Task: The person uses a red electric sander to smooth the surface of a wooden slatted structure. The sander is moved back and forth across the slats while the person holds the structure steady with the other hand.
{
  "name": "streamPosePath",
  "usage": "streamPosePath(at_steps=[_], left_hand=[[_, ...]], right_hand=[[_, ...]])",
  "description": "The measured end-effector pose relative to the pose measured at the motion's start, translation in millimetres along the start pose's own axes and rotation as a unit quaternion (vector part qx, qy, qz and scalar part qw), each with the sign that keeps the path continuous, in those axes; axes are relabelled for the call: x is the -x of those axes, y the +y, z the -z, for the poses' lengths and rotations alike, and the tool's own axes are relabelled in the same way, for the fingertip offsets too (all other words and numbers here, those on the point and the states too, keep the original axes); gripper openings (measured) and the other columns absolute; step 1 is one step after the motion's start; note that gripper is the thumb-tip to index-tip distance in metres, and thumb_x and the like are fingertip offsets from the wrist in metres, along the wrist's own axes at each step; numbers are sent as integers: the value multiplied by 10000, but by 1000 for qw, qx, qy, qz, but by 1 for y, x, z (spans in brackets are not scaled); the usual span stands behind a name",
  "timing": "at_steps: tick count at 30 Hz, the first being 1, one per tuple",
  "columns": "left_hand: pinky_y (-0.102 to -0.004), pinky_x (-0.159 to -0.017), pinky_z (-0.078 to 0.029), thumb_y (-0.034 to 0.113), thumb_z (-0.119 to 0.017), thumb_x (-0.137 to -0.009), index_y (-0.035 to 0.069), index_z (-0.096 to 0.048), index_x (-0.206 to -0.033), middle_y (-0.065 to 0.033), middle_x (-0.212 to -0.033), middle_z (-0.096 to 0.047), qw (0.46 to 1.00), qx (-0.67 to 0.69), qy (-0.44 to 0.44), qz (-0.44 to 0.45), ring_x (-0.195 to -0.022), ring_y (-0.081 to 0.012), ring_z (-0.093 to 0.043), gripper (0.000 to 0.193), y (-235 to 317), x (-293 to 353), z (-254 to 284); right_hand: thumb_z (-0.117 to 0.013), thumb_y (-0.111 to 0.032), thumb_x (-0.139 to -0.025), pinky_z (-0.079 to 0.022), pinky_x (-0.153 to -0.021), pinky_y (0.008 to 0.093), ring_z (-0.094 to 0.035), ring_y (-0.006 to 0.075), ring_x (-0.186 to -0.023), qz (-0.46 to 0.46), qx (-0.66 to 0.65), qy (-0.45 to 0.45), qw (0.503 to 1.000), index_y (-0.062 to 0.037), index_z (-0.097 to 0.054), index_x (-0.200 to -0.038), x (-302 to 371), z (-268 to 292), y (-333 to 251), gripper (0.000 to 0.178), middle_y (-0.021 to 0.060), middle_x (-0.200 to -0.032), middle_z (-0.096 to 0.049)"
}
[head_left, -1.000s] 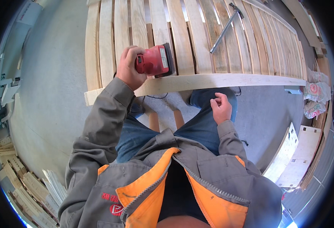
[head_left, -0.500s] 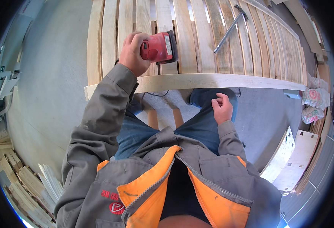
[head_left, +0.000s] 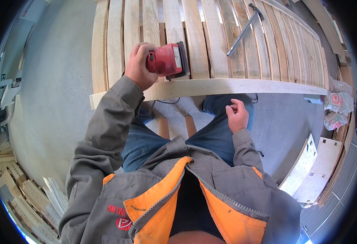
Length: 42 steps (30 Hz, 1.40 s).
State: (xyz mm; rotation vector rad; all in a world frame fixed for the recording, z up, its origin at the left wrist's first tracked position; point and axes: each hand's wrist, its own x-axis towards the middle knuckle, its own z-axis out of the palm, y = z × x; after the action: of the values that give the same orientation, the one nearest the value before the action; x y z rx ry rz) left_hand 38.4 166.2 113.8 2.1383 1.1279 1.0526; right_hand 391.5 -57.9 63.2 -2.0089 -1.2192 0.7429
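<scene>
My left hand (head_left: 141,67) is wrapped round the body of a red power sander (head_left: 164,61). The sander's dark pad shows along its right side, over the slats of a pale wooden slatted frame (head_left: 235,86) and close to its near rail. Whether the pad lies fully against the wood, I cannot tell. My right hand (head_left: 238,116) rests on my right knee, its fingers loosely curled with nothing seen in them. A hammer (head_left: 243,33) with a metal shaft and dark head lies across the slats, right of the sander.
A dark cord (head_left: 168,101) hangs below the near rail, between my legs. White sacks (head_left: 338,102) stand to the right, with pale boards with square holes (head_left: 322,168) leaning nearer me. Stacked timber (head_left: 28,195) lies at lower left.
My left hand has drawn the sander toward me, closer to the frame's near rail. My right hand and the hammer stay put.
</scene>
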Motion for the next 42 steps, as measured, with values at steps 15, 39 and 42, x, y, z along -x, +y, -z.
streamPosePath(at_steps=[15,39,42], left_hand=[[-446,-976,-545,-104,-759,-638,84,-592,-1188,-173,-1194,-637,1000,-10,11,-25,-1128,-430,-627,605,-1,-3,-1],[-435,-954,-551,-106,-757,-631,80,-597,-1171,-170,-1174,-632,999,-27,-19,-13,-1105,-420,-635,593,-3,-28,1],[-422,-948,-553,-98,-733,-641,78,-606,-1161,-168,-1151,-635,1000,-10,-20,20,-1094,-407,-638,563,-6,-37,1]], right_hand=[[-770,-121,-944,-587,-713,322,-718,171,-754,5,12,2,1000,-4,-679,-1240,1,1,0,331,108,-889,-757],[-762,-101,-948,-590,-710,320,-713,165,-753,-23,-37,5,999,5,-671,-1252,3,5,7,334,103,-895,-752],[-763,-96,-948,-591,-708,316,-712,161,-749,-25,-39,7,999,5,-671,-1251,4,6,7,331,103,-889,-751]])
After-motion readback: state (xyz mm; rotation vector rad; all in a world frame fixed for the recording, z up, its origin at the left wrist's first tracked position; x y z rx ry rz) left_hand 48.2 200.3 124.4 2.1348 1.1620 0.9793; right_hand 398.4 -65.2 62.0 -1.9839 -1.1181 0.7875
